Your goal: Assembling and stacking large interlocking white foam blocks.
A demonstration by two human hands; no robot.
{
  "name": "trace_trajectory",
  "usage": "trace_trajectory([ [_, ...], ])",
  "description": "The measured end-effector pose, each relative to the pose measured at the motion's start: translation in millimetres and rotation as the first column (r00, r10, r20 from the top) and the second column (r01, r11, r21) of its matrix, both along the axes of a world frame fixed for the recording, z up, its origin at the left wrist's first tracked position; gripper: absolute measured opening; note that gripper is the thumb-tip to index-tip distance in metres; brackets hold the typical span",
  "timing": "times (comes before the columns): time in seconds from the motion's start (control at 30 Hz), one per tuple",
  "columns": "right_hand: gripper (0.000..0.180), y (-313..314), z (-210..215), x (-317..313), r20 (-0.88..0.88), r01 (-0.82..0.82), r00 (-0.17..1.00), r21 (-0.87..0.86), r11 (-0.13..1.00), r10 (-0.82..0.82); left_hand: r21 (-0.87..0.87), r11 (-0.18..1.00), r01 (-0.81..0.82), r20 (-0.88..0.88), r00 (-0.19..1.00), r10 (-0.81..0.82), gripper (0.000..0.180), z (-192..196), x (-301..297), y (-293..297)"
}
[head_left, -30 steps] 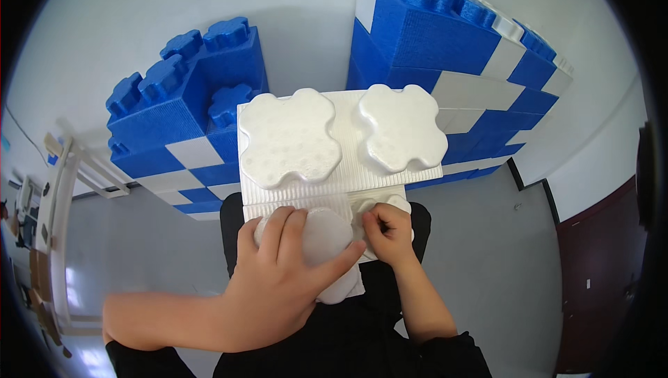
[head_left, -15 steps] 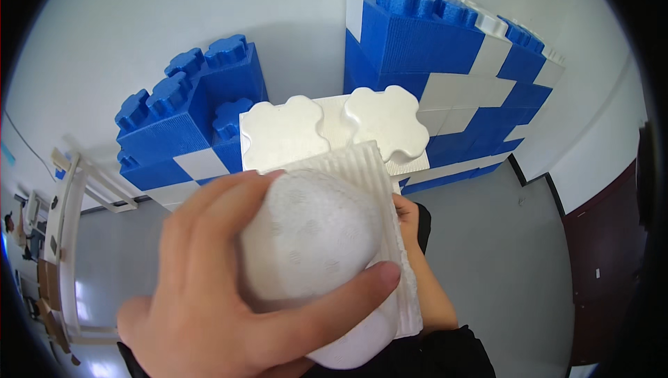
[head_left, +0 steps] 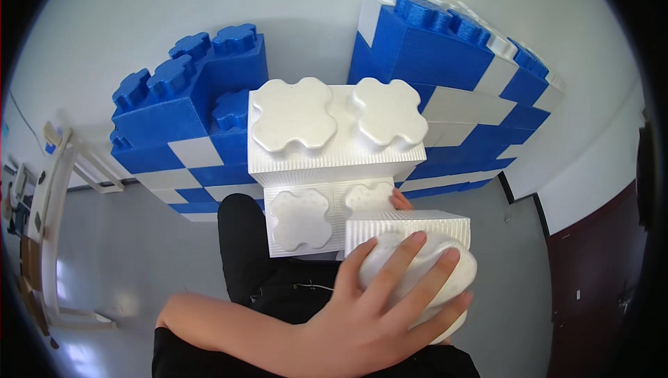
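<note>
A big white toy building block [head_left: 341,159] with two clover-shaped studs stands upright before me. Closer in and lower, more white block [head_left: 271,239] shows two similar studs. At its right is another white block [head_left: 410,228], tilted, with its large rounded studs facing me. My left hand [head_left: 390,301] reaches across from the left, its fingers spread and curled over a stud of that tilted block, gripping it. Of my right hand [head_left: 401,199] only some fingers show, behind the tilted block and beside a stud of the lower white block; the rest is hidden.
Stacked blue and white blocks form a low wall [head_left: 160,127] at left and a taller one [head_left: 431,58] at right, both by the pale room wall. My black-trousered leg [head_left: 243,253] is below. A white frame table [head_left: 52,204] stands far left, a dark red door [head_left: 591,280] far right.
My left hand and the block it grips have moved right and lower, the block turning. The big white block and the lower white studs have come into fuller view.
</note>
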State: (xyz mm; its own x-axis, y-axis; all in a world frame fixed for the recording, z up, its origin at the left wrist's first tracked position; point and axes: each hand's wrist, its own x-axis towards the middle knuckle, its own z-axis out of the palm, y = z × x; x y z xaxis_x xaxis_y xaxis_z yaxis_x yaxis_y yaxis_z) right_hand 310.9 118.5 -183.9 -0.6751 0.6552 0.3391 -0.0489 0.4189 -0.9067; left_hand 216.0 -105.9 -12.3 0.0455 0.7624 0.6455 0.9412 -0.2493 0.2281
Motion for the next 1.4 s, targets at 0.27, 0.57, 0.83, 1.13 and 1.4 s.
trace_trajectory([
  [0.27,0.054,0.7,3.7,10.1,-0.050,0.003,0.999,-0.050,0.999,-0.005,0.054,0.998,0.034,-0.098,0.995,-0.029,0.046,-27.5,-25.2,49.7],
  [0.57,0.055,4.5,-0.5,31.5,-0.098,0.032,0.994,-0.122,0.992,-0.044,0.099,0.992,0.079,0.033,0.996,-0.083,0.045,-36.5,-15.3,55.0],
  [0.83,0.056,12.0,4.2,54.4,-0.160,0.066,0.983,-0.178,0.982,-0.095,0.175,0.981,0.079,0.012,0.996,-0.083,0.040,-50.8,-7.9,54.8],
  [1.13,0.057,17.6,9.9,74.2,-0.236,0.113,0.956,-0.250,0.962,-0.173,0.135,0.983,0.121,0.005,0.992,-0.123,0.042,-57.6,-17.5,66.8],
  [1.4,0.058,7.3,48.5,82.4,-0.302,0.173,0.918,-0.279,0.945,-0.257,0.074,0.967,0.243,0.103,0.963,-0.250,0.053,-59.6,-25.2,80.8],
])
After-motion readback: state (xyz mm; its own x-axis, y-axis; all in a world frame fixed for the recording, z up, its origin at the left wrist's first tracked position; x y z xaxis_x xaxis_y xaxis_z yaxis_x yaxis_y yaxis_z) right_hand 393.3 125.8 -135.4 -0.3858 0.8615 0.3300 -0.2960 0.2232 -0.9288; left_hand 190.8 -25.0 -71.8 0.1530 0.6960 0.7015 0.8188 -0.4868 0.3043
